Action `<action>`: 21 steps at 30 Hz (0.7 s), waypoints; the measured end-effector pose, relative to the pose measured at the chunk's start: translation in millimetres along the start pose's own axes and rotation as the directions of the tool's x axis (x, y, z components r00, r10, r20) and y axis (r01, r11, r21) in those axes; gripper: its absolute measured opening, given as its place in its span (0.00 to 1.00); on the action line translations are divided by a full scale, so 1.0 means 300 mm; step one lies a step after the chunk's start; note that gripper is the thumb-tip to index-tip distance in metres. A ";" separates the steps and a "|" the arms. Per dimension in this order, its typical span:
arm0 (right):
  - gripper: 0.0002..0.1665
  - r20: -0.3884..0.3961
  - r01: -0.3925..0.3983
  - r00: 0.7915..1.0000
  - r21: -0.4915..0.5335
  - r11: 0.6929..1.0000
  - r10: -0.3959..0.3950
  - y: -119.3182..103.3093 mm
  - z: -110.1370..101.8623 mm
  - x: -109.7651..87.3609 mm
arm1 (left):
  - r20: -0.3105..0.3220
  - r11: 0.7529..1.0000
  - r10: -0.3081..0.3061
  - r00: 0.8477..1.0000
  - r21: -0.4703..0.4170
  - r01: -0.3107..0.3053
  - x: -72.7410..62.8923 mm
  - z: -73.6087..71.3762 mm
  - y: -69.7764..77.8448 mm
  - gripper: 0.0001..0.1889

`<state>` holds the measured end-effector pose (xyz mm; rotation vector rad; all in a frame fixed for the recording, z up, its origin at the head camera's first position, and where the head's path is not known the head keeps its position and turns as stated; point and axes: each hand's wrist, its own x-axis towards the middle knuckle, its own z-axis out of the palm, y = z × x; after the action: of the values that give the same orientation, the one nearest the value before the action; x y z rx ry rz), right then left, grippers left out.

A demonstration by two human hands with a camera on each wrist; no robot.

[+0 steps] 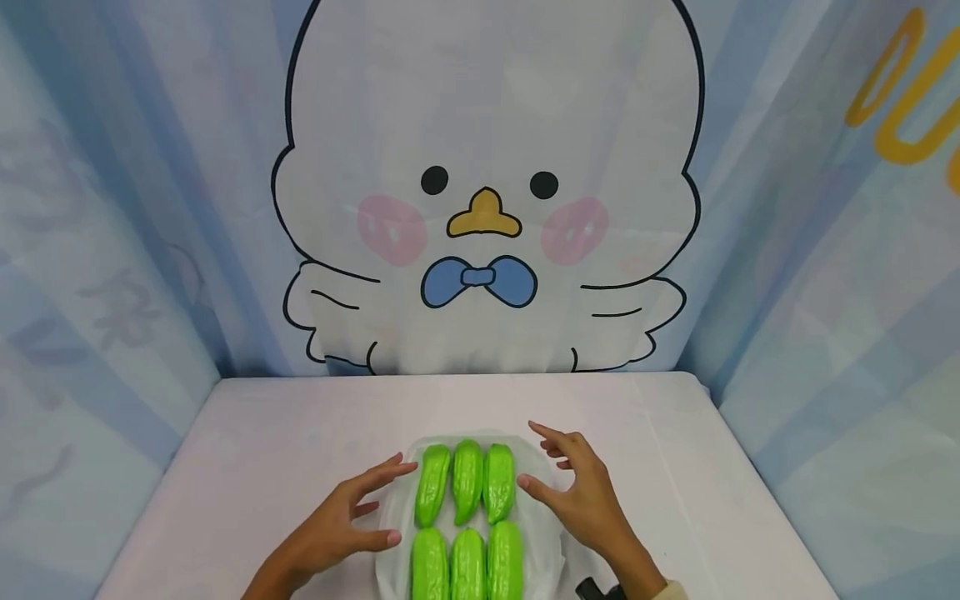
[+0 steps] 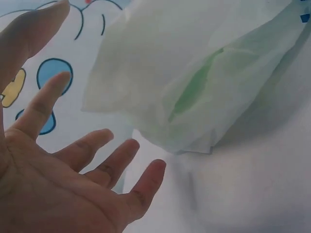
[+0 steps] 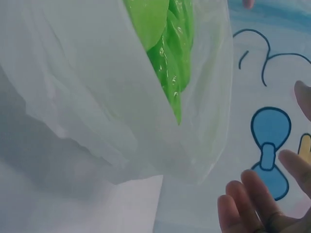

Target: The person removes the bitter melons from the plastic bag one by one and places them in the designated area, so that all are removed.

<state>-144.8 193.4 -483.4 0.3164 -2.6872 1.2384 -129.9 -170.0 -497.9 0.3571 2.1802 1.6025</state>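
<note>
Several glossy, ridged green gourd-like vegetables (image 1: 468,482) lie in two rows, three behind and three in front, inside a thin white bag or liner (image 1: 543,533). In the head view, my left hand (image 1: 341,517) is at the bag's left side, thumb and fingers spread around empty space. My right hand (image 1: 577,492) is on the other side, with its thumb near the back right vegetable and fingers extended. Neither hand grips anything. In the left wrist view, my left hand (image 2: 73,170) is apart from the translucent bag (image 2: 194,97); green shows through its wall.
A pale cloth-covered table (image 1: 315,417) carries the bag. Behind it hangs a curtain (image 1: 480,108) printed with a bird wearing a blue bow tie, and more curtain closes both sides. A black object (image 1: 591,588) shows beside my right wrist.
</note>
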 end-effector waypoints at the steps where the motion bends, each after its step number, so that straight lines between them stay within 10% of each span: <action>1: 0.45 0.006 0.001 1.000 0.005 1.000 -0.001 0.000 0.005 -0.001 | 0.014 1.000 0.006 1.000 -0.008 -0.006 -0.002 0.000 -0.007 0.37; 21: 0.41 0.236 -0.014 0.972 -0.005 1.000 0.015 0.008 0.092 -0.006 | 0.118 0.987 0.122 0.985 -0.120 -0.108 0.000 0.016 -0.099 0.34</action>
<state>-145.5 174.2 -503.3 0.4724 -2.8940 1.2733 -126.5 -175.0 -527.4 0.5431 1.9985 1.7082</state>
